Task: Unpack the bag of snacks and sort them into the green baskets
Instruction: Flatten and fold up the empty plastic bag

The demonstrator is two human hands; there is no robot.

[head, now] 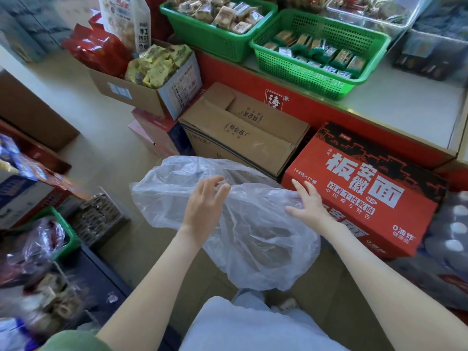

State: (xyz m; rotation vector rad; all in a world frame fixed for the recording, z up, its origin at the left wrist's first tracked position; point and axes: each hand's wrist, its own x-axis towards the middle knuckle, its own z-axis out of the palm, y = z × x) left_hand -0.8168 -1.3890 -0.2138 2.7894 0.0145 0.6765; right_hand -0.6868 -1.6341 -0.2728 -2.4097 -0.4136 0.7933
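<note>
Head view.
- Clear plastic bag (pixel 253 236): centre of view, crumpled, held above the floor; contents not discernible through the film.
- Left hand (pixel 205 201): at the bag's 10 o'clock, fingers curled, pinching the film.
- Right hand (pixel 309 203): at the bag's 2 o'clock, fingers spread, lying flat on the film.
- Rear green basket (pixel 215 44): 12 o'clock, on the bench (pixel 405 110), holds pale wrapped snacks.
- Front green basket (pixel 298 72): 1 o'clock, just beside the first, holds dark green packets.
- Red carton (pixel 367 198): 3 o'clock.
- Brown carton (pixel 240 133): 12 o'clock of the bag.
</note>
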